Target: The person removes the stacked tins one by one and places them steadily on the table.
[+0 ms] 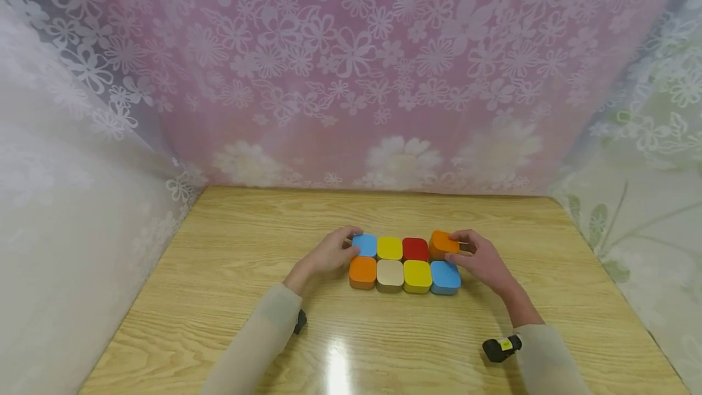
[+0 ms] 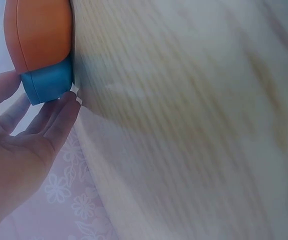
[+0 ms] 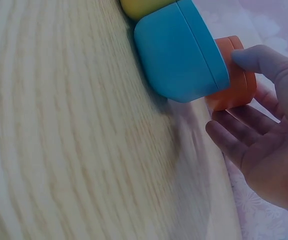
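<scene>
Rounded square blocks form two rows on the wooden table. At the back left corner my left hand pinches a light blue block between thumb and fingers. My right hand grips an orange block at the back right; it sits tilted and a bit higher than its neighbours. Between these two are a yellow block and a red block. The front row runs orange, beige, yellow and blue. In the right wrist view the front blue block partly hides the gripped orange one.
The wooden table reaches back to a pink floral curtain. Pale floral cloth hangs on the left and right sides. A black device is strapped at the right wrist.
</scene>
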A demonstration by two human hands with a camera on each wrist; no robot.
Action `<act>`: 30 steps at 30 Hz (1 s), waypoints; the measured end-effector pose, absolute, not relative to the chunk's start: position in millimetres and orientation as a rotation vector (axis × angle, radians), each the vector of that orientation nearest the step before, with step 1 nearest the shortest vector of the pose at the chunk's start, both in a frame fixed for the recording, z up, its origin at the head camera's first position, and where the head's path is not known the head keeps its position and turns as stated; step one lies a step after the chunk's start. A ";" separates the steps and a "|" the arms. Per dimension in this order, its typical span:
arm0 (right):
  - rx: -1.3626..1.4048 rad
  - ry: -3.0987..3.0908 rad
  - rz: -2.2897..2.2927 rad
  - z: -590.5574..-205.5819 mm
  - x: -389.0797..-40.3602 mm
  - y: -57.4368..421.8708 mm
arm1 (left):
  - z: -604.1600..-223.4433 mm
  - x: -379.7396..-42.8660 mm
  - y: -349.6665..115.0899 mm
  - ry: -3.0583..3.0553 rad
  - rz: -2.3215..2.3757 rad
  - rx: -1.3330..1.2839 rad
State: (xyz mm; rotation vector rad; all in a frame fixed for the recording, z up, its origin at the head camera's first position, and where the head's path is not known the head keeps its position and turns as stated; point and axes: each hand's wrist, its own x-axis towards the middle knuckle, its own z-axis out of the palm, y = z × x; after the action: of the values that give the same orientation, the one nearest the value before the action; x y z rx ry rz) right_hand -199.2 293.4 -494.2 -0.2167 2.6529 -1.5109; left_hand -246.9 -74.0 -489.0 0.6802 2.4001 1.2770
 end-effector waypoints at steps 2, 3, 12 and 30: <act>-0.217 2.636 -1.521 -495.4 -200.2 293.4 | -489.2 -247.5 -73.8 2.400 1.270 0.677; -0.216 2.630 -1.523 -495.9 -200.7 293.2 | -489.3 -247.7 -73.8 2.400 1.269 0.677; -0.229 2.584 -1.525 -498.0 -202.4 290.6 | -491.0 -247.6 -73.1 2.421 1.252 0.694; -0.226 2.580 -1.509 -501.7 -201.8 288.1 | -487.0 -245.0 -71.7 2.439 1.231 0.678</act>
State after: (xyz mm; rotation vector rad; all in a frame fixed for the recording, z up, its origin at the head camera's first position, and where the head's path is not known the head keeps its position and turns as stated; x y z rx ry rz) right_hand -201.8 288.1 -501.7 -0.2260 2.5796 -1.5091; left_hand -245.0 -71.7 -487.0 0.6779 2.4395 1.2306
